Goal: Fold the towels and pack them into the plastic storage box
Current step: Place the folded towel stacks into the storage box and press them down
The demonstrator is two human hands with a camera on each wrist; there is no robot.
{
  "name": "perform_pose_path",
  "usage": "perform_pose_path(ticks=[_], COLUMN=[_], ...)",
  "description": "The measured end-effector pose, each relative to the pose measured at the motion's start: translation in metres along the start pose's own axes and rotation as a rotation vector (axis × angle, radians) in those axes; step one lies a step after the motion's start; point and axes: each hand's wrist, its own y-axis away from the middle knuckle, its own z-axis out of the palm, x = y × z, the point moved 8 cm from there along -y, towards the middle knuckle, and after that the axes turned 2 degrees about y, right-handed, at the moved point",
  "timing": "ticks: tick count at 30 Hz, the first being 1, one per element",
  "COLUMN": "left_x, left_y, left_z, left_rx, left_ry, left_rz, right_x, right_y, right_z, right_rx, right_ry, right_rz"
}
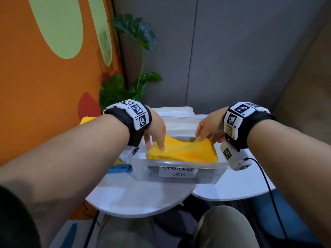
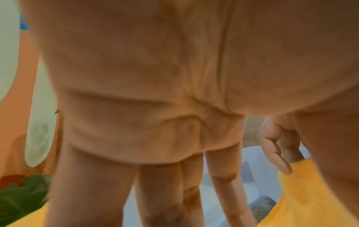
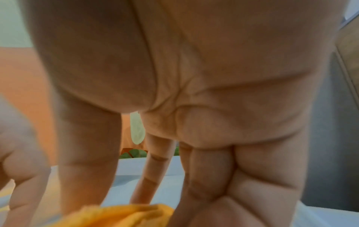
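Over the box (image 1: 179, 176), at about twelve o'clock from my seat, I have the yellow towel (image 1: 182, 151) half lowered, sagging on the rim. My left hand (image 1: 155, 129) pinches its nine o'clock end; my right hand (image 1: 207, 129) pinches the three o'clock corner, thumb over cloth. To do this well, I judge I should lower both ends together, keep the fold shut, then press flat (the far edge looks loose and could spring open). At eight o'clock from the box lies a blue towel (image 1: 121, 168), with another yellow cloth (image 1: 87, 119) beyond the left wrist. The lid (image 1: 175, 110) sits behind the box. All rests on white round tables (image 1: 143, 197); a plant (image 1: 125, 86) stands at eleven o'clock against an orange wall (image 1: 44, 86), grey panels to the right.
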Motion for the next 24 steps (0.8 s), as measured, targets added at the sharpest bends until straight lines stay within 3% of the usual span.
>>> perform_pose_path(ticks=[6,12,17,24], left_x=[0.002,0.0,-0.001,-0.005], left_y=[-0.017,-0.036,-0.052,-0.058], left_z=[-0.005,-0.003,-0.002,0.002], left_rx=[0.004,-0.073,-0.115,-0.171], left_ry=[-0.048,-0.062,-0.111,-0.154], left_rz=[-0.013,-0.029,-0.076,-0.112], right_x=[-0.003,-0.01,-0.014,-0.024], right_y=[-0.016,-0.031,-0.023,-0.027], right_z=[0.007,0.012,0.0,-0.024], right_rx=[-0.019,-0.042,-0.014,0.114], right_ry=[-0.06,0.125,0.121,0.158], right_rz=[0.052,0.021,0.046,-0.067])
